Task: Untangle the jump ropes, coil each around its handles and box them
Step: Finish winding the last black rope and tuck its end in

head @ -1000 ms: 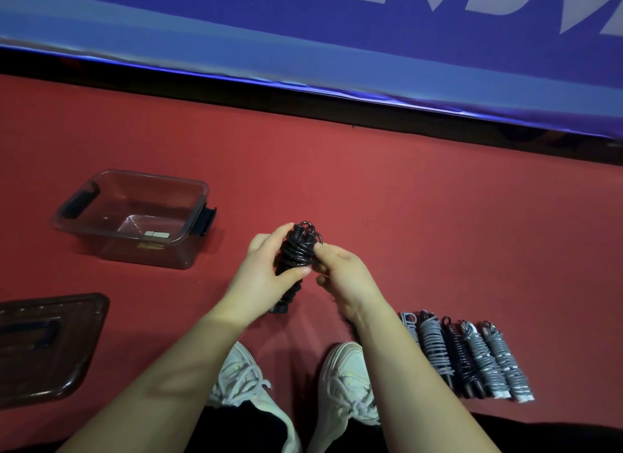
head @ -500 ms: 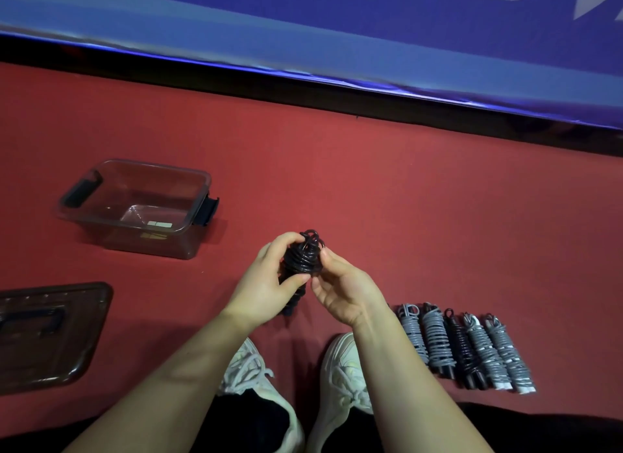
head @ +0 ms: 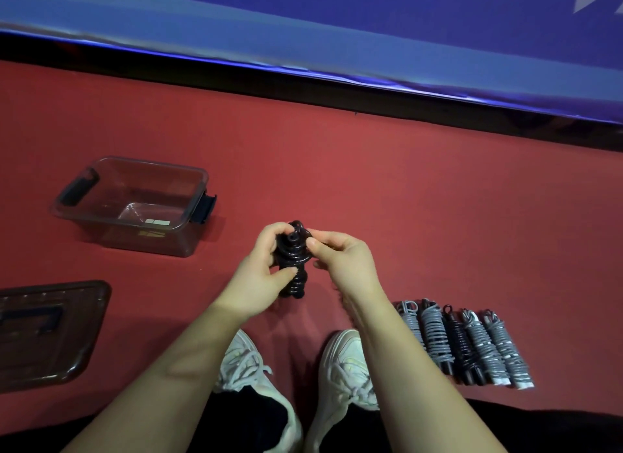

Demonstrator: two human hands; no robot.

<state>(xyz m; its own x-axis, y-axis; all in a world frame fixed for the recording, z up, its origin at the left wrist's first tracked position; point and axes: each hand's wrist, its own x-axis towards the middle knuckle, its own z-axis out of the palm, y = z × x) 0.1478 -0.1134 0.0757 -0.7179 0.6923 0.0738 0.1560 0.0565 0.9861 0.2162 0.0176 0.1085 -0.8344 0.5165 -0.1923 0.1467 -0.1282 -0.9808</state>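
A black jump rope (head: 294,260), coiled around its handles, stands upright in front of me above the red floor. My left hand (head: 259,274) grips its middle, thumb across the lower coils. My right hand (head: 340,259) pinches the top coils from the right side. Several coiled ropes (head: 462,343), grey and black, lie in a row on the floor at the right. A clear plastic box (head: 135,205) with dark latches sits open at the left.
The box's dark lid (head: 47,331) lies flat at the lower left. My white shoes (head: 344,365) are below the hands. A blue padded wall (head: 303,24) with a black base runs along the far side of the red floor.
The coiled black rope has tipped so its top end faces me more. My right hand has shifted from below the coil up to its top right side.
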